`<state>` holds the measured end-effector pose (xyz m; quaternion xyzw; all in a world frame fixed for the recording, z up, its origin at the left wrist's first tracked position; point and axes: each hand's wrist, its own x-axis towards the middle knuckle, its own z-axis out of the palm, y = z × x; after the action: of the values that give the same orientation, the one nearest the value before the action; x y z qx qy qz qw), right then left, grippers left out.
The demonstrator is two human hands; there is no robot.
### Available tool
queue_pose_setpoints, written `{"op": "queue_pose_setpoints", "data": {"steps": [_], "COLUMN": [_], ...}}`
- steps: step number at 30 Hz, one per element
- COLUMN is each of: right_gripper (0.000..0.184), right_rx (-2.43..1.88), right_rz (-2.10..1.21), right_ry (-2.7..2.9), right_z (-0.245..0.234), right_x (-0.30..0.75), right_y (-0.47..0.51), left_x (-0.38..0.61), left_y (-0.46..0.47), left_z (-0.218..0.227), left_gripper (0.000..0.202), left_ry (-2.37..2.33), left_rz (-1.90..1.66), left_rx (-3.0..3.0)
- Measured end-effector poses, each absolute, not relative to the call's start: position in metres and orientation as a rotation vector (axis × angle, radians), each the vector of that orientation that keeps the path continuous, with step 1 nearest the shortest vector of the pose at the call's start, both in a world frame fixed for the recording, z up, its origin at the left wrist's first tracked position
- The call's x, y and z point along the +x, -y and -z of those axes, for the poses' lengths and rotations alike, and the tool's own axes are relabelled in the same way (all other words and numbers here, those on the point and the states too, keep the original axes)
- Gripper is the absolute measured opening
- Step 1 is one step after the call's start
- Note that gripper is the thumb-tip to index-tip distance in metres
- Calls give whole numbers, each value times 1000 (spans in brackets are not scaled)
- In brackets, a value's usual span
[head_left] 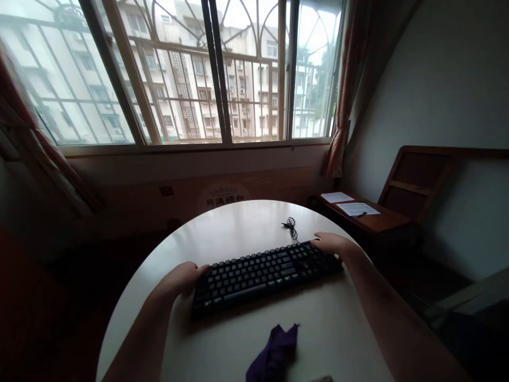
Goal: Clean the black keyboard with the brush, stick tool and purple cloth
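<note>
Black plastic rectangular keyboard [262,273] sits on or just above the round white tabletop [207,347], I can't tell which; bare left hand [186,276] and right hand [332,244] clasp opposite ends, likely balancing its length.

A hand could pass over the far left of the white table [214,228], or between the black keyboard [258,278] and the near purple cloth [273,353]. The coiled cable [292,228] obstructs the far right.

Daylight is admitted by the wide, metal-framed glass window [218,79]; glare is spread over the round, glossy white surface [238,225] below it, and dark corners are left beneath.
</note>
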<state>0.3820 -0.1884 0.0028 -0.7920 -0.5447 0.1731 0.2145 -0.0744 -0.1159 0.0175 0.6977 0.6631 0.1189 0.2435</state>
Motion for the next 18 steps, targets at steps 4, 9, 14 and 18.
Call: {"op": "queue_pose_setpoints", "data": {"steps": [4,9,14,18], "right_gripper": [62,81,80,64], "right_rx": [-2171,-1944,-1610,-1298], "right_rz": [-494,-496,-501,-554], "right_ry": [1390,1227,958,736], "right_z": [12,25,30,32], "right_x": [383,382,377,364], "right_y": [181,169,155,151], "left_x": [-66,-56,-43,-29], "left_y": [107,103,99,105], "left_z": [-8,0,2,-3], "left_gripper": [37,43,43,33], "left_ry": [-1943,-1963,-1589,-1298], "left_rz": [-388,-673,-1206,-1537], "left_rx": [1935,1904,1632,1166]}}
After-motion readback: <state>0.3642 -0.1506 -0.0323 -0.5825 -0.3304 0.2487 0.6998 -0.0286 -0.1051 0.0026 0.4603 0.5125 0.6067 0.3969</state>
